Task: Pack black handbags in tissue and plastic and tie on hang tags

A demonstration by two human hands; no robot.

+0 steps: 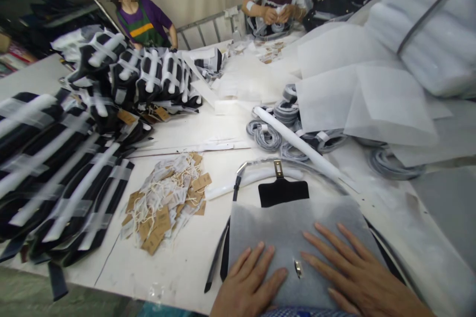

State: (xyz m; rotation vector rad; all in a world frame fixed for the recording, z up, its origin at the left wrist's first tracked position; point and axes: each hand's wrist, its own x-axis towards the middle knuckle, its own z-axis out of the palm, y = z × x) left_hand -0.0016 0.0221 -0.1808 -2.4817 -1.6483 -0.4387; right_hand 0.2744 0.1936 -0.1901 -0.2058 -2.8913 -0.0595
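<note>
A black handbag lies at the front edge of the table, its body covered by a translucent white sheet [275,223]. My left hand [251,277] rests flat on the sheet's lower left, fingers apart. Over its right side my right hand [345,267] is spread flat too. Between the hands a small metal clasp [298,268] shows at the sheet. Beyond the sheet's far edge a black flap tab [283,192] with a metal buckle [278,168] sticks out. The bag's handle [320,166] arches behind it in clear wrapping.
Left of the bag lies a heap of brown paper tags [159,223] with strings. Wrapped black bags [74,173] are stacked farther left. Coiled grey straps [267,136], a white foam tube [297,141] and loose translucent sheets [334,99] lie beyond. Two people stand across the table.
</note>
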